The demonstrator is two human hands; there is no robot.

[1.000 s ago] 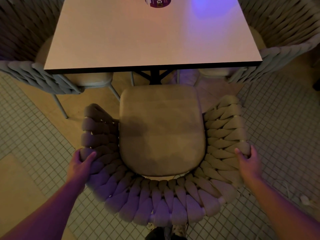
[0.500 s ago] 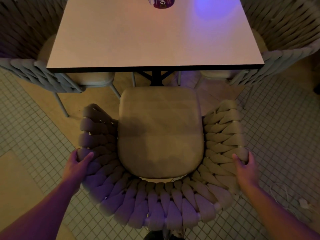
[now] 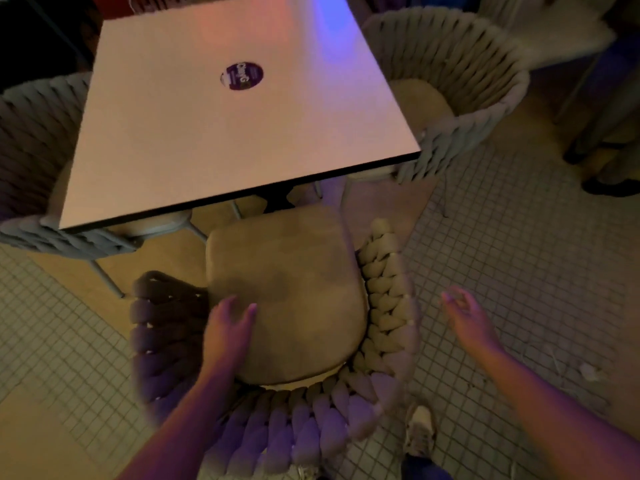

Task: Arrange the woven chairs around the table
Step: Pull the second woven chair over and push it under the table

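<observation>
Head view: a person looks down on a square table [image 3: 221,133] with woven chairs on three sides under dim purple-orange light.
Near chair [image 3: 287,296]: its seat front sits just at the table's near edge, turned slightly off square; the open back faces the person.
Left hand [image 3: 228,330]: open, fingers loosely spread, held over the left part of the seat cushion — holding nothing; whether it touches the cushion cannot be told through the blur.
Right hand [image 3: 467,317]: open and relaxed, out over the tiled floor [image 3: 519,258] just beside the chair's right arm, apart from it, empty.
Step in hand: judged to be a release, with this chair nearly placed.
Doing it well: if it needs squaring, take both arms of the rim evenly and push straight in, so that the seat slides under the table edge without twisting or knocking the central pedestal.
Look of the chair: thick braided cord wraps the curved back and arms — pale grey-beige, with a smooth tan cushion.
Other chairs: left chair [image 3: 31,161] and right chair [image 3: 460,84] tucked close against the table's sides.
</observation>
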